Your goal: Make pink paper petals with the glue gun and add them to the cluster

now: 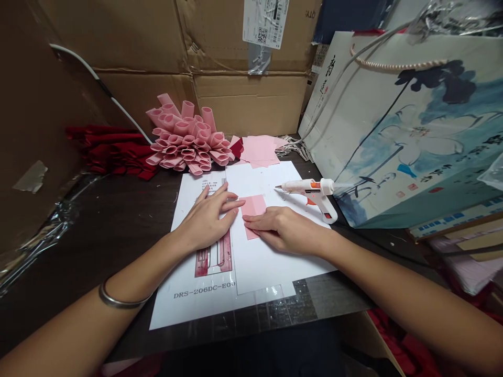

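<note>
A small pink sheet [255,205] lies on white paper [267,277] in front of me, a faint crease running down it. My left hand [214,217] rests flat and open to its left, fingers stretched out and fingertips at the sheet's left edge. Over the sheet's lower part, my right hand [281,228] has its fingers pressed together on the left edge, gripping it there; part of the sheet is hidden under this hand. A white and orange hot glue gun [312,191] lies on its side just beyond my right hand, nozzle pointing left.
Behind the paper stand many rolled pink tubes [188,136], beside a stack of pink sheets [260,151] and folded red material [113,152]. Cardboard boxes [251,104] wall off the back. A large printed paper bag [408,125] stands right, a grey cable [338,78] hanging before it.
</note>
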A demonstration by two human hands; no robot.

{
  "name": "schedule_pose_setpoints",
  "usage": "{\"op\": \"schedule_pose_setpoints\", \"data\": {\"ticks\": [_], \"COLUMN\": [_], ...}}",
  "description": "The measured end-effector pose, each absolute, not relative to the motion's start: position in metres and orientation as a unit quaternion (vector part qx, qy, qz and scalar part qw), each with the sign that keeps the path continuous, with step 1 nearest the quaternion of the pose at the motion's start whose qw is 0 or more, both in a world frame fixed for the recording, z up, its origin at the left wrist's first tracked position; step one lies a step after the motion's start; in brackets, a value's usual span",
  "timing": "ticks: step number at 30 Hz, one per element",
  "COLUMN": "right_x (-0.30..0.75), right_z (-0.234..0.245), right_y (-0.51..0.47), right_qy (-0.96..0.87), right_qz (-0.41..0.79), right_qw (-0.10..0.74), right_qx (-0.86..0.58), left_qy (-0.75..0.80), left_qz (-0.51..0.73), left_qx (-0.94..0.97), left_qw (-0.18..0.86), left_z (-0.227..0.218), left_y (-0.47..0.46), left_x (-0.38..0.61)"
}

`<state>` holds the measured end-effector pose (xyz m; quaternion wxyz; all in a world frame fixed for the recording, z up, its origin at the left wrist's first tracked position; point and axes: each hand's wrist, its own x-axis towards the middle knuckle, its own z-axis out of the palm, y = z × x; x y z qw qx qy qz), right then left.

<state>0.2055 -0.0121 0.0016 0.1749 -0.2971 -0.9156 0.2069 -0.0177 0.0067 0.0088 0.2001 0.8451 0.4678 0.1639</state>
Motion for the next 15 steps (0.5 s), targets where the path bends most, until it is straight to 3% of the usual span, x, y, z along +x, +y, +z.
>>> {"op": "schedule_pose_setpoints", "data": {"ticks": [8, 15], "right_x": [0.207, 0.206], "right_z": [0.001, 0.003], "right_y": [-0.011, -0.012], "right_qy": [-0.912, -0.911], "right_qz": [0.213, 0.212], "right_qw": [0.186, 0.180], "right_qx": [-0.296, -0.304], "left_qy": [0.489, 0.419], "left_qz": [0.190, 0.261], "left_qx": [0.835, 0.862], "left_qw": [0.165, 0.118], "left_z": [0.003, 0.008], "left_y": [0.014, 0.000], "left_x": [-0.018, -0.009]}}
